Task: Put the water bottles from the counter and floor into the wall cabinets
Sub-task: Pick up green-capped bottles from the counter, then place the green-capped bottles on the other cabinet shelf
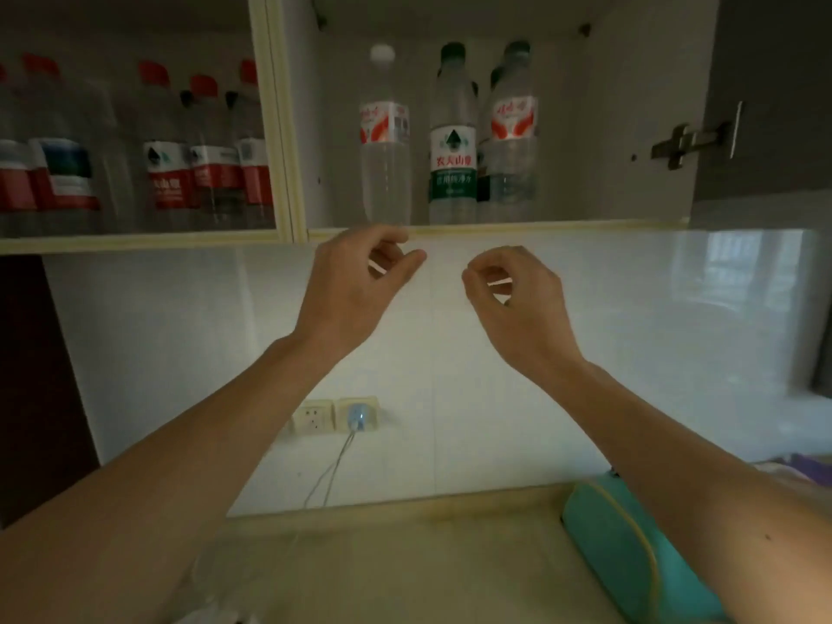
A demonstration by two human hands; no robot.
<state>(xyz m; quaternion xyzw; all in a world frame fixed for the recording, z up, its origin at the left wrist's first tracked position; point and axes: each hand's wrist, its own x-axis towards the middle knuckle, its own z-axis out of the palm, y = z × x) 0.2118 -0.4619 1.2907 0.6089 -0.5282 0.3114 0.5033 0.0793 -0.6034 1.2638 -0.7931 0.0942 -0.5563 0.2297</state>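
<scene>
In the left compartment of the wall cabinet (279,128), a row of red-capped bottles (166,141) is seen standing upright behind what seems to be a glass pane, their red-and-white labels blurred. To the right of the pale dividing frame, the open compartment is occupied by three upright bottles near its front edge: a white-capped bottle (385,137) with a red-and-white label, just beside it a green-labelled bottle (452,137) with a dark cap, and next to that a second red-labelled bottle (513,132), behind which another dark cap is partly hidden. A metal hinge (695,139) is mounted on the right wall of this compartment. Just below the shelf edge, the left hand (360,277) is raised with fingers loosely curled and nothing held; it is positioned directly under the white-capped bottle but apart from it. The right hand (513,290) is held near it, likewise loosely curled and empty. Lower down, a wall socket (315,416) and a plugged-in charger (358,416) are fixed to the white backsplash, and a teal pouch (630,556) is laid on the beige counter (405,569).
</scene>
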